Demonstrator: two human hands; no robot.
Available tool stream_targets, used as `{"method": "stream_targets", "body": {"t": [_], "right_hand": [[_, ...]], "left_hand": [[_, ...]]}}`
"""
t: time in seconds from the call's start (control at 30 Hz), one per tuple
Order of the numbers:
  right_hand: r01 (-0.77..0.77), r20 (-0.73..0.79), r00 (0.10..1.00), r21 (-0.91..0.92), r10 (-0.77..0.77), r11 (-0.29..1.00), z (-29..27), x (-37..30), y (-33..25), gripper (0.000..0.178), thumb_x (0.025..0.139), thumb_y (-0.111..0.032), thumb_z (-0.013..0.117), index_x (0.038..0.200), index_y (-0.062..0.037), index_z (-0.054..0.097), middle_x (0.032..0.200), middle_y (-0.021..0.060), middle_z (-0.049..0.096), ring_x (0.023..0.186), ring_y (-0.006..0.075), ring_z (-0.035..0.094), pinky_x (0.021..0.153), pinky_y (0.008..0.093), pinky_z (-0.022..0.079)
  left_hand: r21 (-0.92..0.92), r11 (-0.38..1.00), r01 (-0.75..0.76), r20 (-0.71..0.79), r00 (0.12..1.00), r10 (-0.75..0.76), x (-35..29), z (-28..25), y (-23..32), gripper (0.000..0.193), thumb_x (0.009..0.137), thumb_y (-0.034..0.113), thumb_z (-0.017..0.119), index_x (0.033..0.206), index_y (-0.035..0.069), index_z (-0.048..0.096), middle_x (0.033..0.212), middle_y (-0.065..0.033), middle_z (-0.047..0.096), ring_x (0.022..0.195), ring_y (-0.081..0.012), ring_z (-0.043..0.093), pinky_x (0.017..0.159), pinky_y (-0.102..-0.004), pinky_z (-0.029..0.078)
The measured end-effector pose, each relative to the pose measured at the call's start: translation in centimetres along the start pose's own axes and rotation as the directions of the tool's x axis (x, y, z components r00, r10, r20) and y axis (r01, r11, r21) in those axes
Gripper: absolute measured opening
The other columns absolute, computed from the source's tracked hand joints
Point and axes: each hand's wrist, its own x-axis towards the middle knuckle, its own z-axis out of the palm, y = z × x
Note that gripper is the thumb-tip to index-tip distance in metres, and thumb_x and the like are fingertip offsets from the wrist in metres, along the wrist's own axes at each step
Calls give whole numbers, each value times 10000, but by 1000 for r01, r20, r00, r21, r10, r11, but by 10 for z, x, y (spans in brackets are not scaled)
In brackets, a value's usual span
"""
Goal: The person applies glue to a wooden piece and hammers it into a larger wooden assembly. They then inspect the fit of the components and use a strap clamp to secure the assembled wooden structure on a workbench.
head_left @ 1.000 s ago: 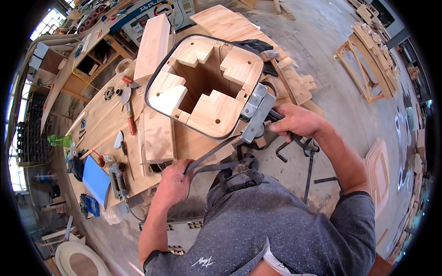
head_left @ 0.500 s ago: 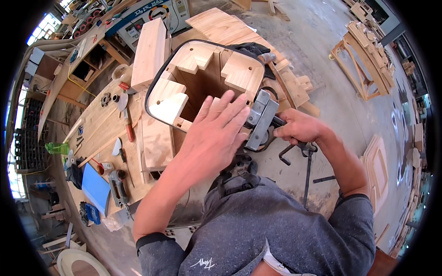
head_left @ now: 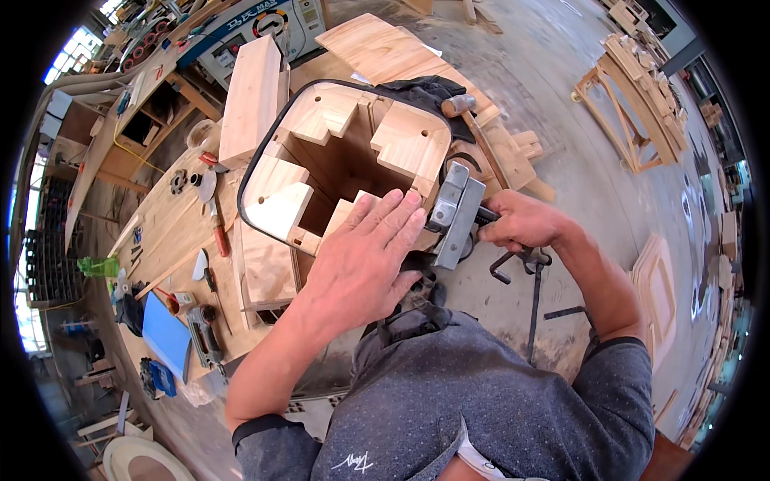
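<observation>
A hollow, four-sided pale wooden box (head_left: 277, 180), with stepped blocks in its open top corners, stands upright in front of me. A black band (head_left: 269, 135) runs around its upper rim. Flat on the near edge of the box lies my left hand (head_left: 365, 260), fingers stretched and slightly apart. At the box's near right corner sits a grey metal band clamp (head_left: 459, 218). My right hand (head_left: 521, 218) is closed around the clamp's dark screw end, with a bent crank handle (head_left: 501, 268) hanging below. The fingers' exact hold is partly hidden.
Left of the box, a wooden bench (head_left: 164, 232) carries a red-handled saw (head_left: 219, 228), a nail gun (head_left: 204, 333) and a blue flat case (head_left: 166, 337). A hammer (head_left: 459, 106) rests on boards (head_left: 409, 60) beyond. A wooden rack (head_left: 630, 112) stands at far right.
The top of the box has shifted left and a little toward me, widening the space beside the clamp. My left hand has slid slightly left with it; my right hand stays on the clamp.
</observation>
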Motion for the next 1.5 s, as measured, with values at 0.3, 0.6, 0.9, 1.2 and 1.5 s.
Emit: {"method": "stream_targets", "body": {"t": [0.3, 0.6, 0.9, 1.2, 1.5], "right_hand": [[14, -8, 1000, -23, -14, 1000, -16, 9, 5, 213, 858, -148, 646, 684, -58, 560, 579, -4, 534, 463, 92, 481, 448, 282, 356], [43, -37, 998, 65, -41, 997, -8, 8, 4, 212, 877, -166, 693, 749, -36, 584, 608, -7, 531, 472, 87, 493, 446, 262, 375], [30, -30, 999, 103, -28, 994, -9, 4, 12, 178, 881, -160, 669, 768, -55, 579, 620, -21, 515, 483, 63, 477, 445, 242, 377], [27, -6, 1000, 43, -27, 999, -10, 3, 6, 170, 868, -162, 664, 755, -65, 582, 616, -16, 523, 483, 66, 478, 450, 243, 373], [21, -8, 1000, 102, -21, 995, -6, 3, 2, 134, 876, -128, 653, 787, -52, 587, 606, -23, 517, 472, 65, 483, 439, 251, 360]], "left_hand": [[-10, 999, 39, -36, 999, -40, -2, 1, 3, 660, 834, 173, 779, 1424, -2, 541, 1564, -133, 482, 1483, -297, 411, 1255, -466, 297], [-215, 976, 29, -459, 879, -127, -56, 68, 54, 469, 782, 48, 800, 1205, -31, 615, 1143, -167, 693, 921, -336, 693, 885, -439, 550], [-705, 617, 349, -133, 790, -599, -30, 93, 86, 871, 889, 188, 778, 1515, -134, 265, 1481, -306, 437, 1396, -364, 452, 1154, -443, 363], [-922, -321, 214, 381, 636, -671, -25, 124, 66, 570, 997, 291, 689, 1372, -80, 473, 1099, -66, 639, 980, -116, 566, 890, -282, 471], [-870, 203, 449, 151, 636, -757, -47, 83, 69, 563, 888, 238, 824, 1205, -66, 473, 1106, -118, 626, 1013, -169, 606, 920, -347, 507]]}}
